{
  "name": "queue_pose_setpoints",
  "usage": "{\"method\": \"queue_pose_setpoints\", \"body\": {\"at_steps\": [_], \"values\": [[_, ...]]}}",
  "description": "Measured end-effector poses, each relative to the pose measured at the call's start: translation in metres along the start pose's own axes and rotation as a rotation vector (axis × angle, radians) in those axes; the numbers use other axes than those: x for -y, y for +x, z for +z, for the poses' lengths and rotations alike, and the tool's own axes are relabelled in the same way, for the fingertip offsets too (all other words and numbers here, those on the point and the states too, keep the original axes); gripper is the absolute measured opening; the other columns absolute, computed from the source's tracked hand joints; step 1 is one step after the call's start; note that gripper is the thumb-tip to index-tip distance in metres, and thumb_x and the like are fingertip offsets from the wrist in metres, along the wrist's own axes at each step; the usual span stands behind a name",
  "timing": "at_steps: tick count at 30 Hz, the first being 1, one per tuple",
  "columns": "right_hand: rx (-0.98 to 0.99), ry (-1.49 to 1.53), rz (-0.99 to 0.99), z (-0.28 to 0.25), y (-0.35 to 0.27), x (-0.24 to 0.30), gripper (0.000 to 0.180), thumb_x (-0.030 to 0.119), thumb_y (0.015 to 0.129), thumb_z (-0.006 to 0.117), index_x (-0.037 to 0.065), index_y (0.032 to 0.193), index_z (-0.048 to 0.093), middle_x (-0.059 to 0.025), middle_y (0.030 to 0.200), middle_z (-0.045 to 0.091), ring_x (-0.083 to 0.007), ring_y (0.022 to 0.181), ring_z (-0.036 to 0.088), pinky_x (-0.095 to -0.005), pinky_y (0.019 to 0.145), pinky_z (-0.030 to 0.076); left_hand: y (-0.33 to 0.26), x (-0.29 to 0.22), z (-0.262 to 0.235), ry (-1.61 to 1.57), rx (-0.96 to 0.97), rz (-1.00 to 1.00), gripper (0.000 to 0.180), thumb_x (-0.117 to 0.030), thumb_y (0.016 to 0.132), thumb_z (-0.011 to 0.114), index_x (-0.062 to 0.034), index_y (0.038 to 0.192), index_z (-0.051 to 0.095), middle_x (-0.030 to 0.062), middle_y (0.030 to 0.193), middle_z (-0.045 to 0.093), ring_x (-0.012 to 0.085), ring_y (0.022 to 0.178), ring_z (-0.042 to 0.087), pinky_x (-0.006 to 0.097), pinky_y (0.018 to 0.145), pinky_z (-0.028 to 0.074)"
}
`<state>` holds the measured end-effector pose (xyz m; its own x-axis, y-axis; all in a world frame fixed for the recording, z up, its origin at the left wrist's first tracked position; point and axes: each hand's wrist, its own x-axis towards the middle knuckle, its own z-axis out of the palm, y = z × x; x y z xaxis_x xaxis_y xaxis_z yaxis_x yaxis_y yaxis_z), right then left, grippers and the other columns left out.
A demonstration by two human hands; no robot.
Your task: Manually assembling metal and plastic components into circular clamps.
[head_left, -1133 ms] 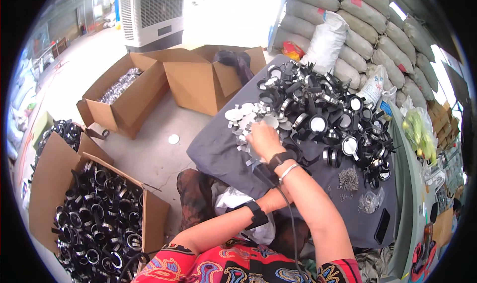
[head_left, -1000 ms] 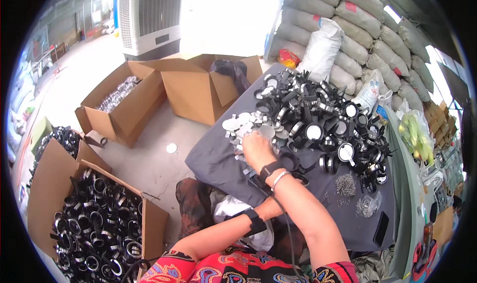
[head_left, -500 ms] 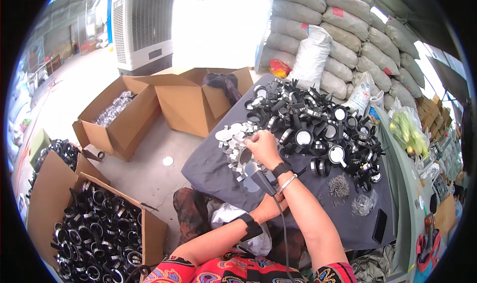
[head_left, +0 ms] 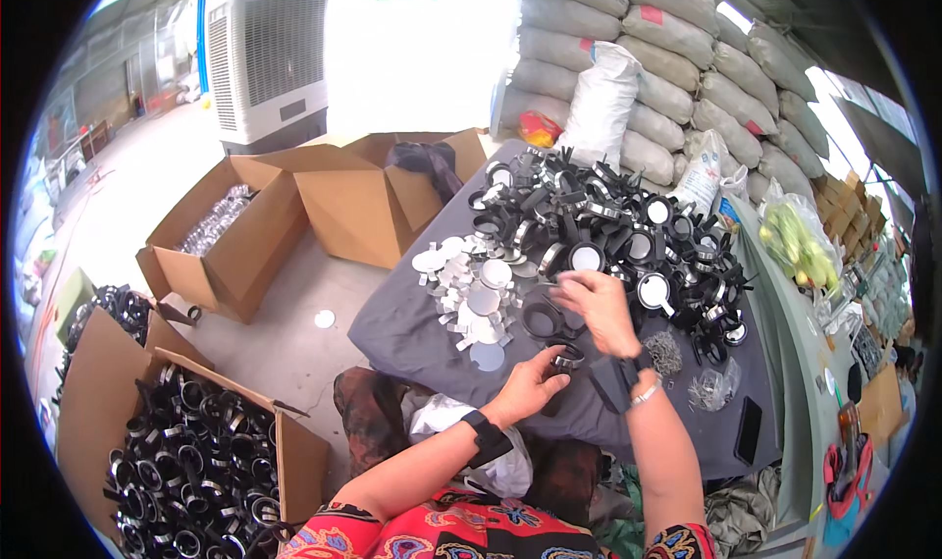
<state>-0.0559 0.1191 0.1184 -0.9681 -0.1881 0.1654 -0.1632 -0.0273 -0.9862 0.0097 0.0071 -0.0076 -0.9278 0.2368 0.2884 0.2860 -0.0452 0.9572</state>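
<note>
The left hand (head_left: pixel 530 387) reaches over the near edge of the grey cloth-covered table (head_left: pixel 412 333), its fingers pinched on a small black ring (head_left: pixel 567 359). The right hand (head_left: pixel 599 309) hovers just above and beyond it, fingers curled over another black ring (head_left: pixel 542 320) lying on the cloth; whether they actually grip anything is hard to tell from this angle. To the left of both hands spreads a scatter of white round discs (head_left: pixel 471 294). Behind the hands a big heap of black rings (head_left: pixel 608 225) covers the far half of the table, some with white discs set in them. A small clump of metal springs (head_left: pixel 667 351) sits just right of the right wrist, and a black phone (head_left: pixel 748 429) lies near the table's right corner. On the floor, open cardboard boxes (head_left: pixel 235 255) stand left of the table, and a nearer box (head_left: pixel 196 451) is full of black rings. Stacked sacks (head_left: pixel 667 78) rise behind the table.
</note>
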Motion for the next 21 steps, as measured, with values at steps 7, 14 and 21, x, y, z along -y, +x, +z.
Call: {"method": "queue_pose_setpoints", "body": {"at_steps": [7, 14, 21], "values": [[-0.112, -0.572, -0.108, -0.055, -0.073, 0.003, 0.008, 0.003, 0.084, 0.063, -0.003, 0.088, 0.065, -0.0053, 0.079, 0.066, -0.0110, 0.073, 0.063, -0.0227, 0.064, 0.049, 0.004, 0.019, 0.005, -0.161, -0.006, 0.050, 0.062, -0.011, 0.081, 0.069, -0.0050, 0.136, 0.041, 0.0044, 0.071, 0.054, 0.0126, 0.066, 0.051, 0.028, 0.064, 0.045], [-0.290, -0.605, -0.464, -0.034, -0.091, -0.048, 0.004, -0.001, 0.081, 0.064, -0.002, 0.086, 0.064, -0.0105, 0.087, 0.067, -0.0180, 0.074, 0.063, -0.0277, 0.066, 0.049, 0.007, 0.009, -0.001, -0.130, 0.040, -0.028, 0.076, -0.008, 0.079, 0.070, -0.0054, 0.143, 0.030, 0.0024, 0.070, 0.054, 0.0091, 0.066, 0.050, 0.025, 0.065, 0.046], [-0.264, -0.888, -0.587, -0.025, -0.086, -0.071, 0.009, 0.000, 0.077, 0.066, 0.000, 0.085, 0.063, -0.0119, 0.087, 0.067, -0.0286, 0.082, 0.063, -0.0363, 0.073, 0.052, 0.003, -0.005, -0.004, -0.065, 0.120, -0.072, 0.078, -0.007, 0.085, 0.067, -0.0079, 0.148, 0.020, -0.0006, 0.076, 0.053, 0.0041, 0.067, 0.045, 0.019, 0.059, 0.040]]}}
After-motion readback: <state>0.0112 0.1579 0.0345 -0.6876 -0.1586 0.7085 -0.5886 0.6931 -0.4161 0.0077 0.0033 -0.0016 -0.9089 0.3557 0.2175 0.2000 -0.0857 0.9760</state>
